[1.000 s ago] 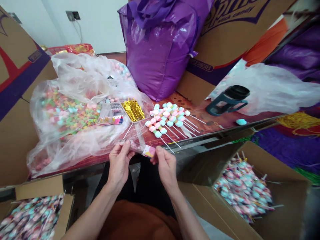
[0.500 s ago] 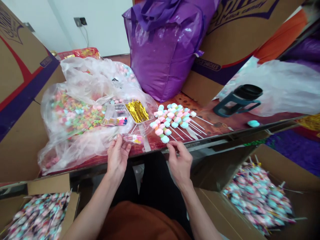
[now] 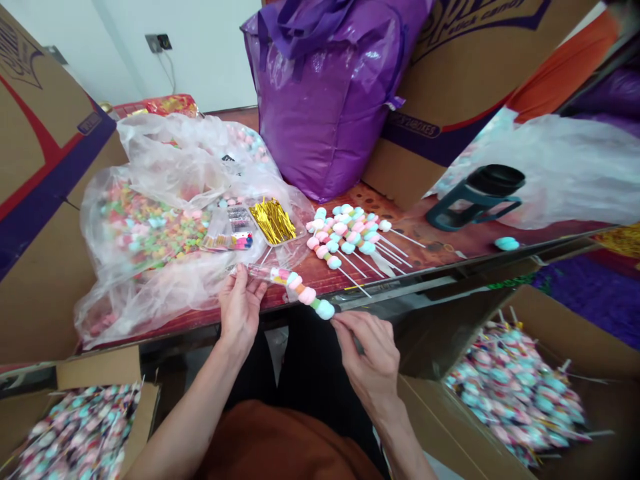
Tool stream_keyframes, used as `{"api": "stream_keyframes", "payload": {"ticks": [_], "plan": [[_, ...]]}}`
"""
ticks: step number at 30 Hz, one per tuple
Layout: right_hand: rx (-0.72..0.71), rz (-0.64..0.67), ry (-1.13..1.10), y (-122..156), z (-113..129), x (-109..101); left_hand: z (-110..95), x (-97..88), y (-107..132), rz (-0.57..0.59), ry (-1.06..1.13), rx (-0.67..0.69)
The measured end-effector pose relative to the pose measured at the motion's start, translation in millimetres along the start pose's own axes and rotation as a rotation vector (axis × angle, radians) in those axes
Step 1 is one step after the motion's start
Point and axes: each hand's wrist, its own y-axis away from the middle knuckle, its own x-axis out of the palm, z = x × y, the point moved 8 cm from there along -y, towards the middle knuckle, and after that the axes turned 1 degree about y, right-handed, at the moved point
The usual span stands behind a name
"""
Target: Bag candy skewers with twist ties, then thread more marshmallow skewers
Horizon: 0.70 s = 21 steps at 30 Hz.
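Two hands work close together at the near edge of the table point(image 3: 430, 243), and the marshmallow skewer point(image 3: 307, 295) lies slanted between them, just above that edge. Your right hand point(image 3: 373, 357) pinches the skewer's stick between thumb and fingertips right behind the blue marshmallow, the lowest one on the skewer; the stick itself is mostly hidden inside your grip. Your left hand point(image 3: 240, 308) is up and to the left, its thumb and fingertips pinching the end of a clear sleeve point(image 3: 257, 271) that rests on the table. The skewer's far end meets the open mouth of that sleeve, while the pink and blue marshmallows sit outside it, nearer your right hand. Beyond the skewer, a row of other skewers point(image 3: 345, 233) lies side by side on the table, with a tray of gold twist ties point(image 3: 273, 221) just left of them and a big clear bag of loose candy point(image 3: 145, 227) farther left. A purple bag point(image 3: 325, 100) stands behind, and a dark mug point(image 3: 480, 193) lies on its side to the right. Cardboard boxes of wrapped skewers sit low on your right point(image 3: 515, 393) and left point(image 3: 75, 433).
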Motion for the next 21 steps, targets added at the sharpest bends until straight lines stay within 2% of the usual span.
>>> {"api": "stream_keyframes", "payload": {"ticks": [6, 9, 13, 18, 21], "plan": [[0.084, 0.106, -0.176, -1, -6, 5, -14, 6.6, 0, 0.103, -0.121, 0.191], [0.160, 0.156, -0.239, 2, -10, 11, -17, 5.0, -2, 0.095, -0.136, 0.219], [0.265, 0.152, -0.285, 8, -10, 14, -20, 1.6, -2, 0.055, -0.161, 0.289], [0.514, 0.136, -0.398, 19, -17, 20, -17, -0.4, 1, 0.019, -0.177, 0.320], [0.678, 0.194, -0.511, 26, -25, 29, -17, -0.2, 1, 0.011, -0.161, 0.319]]}}
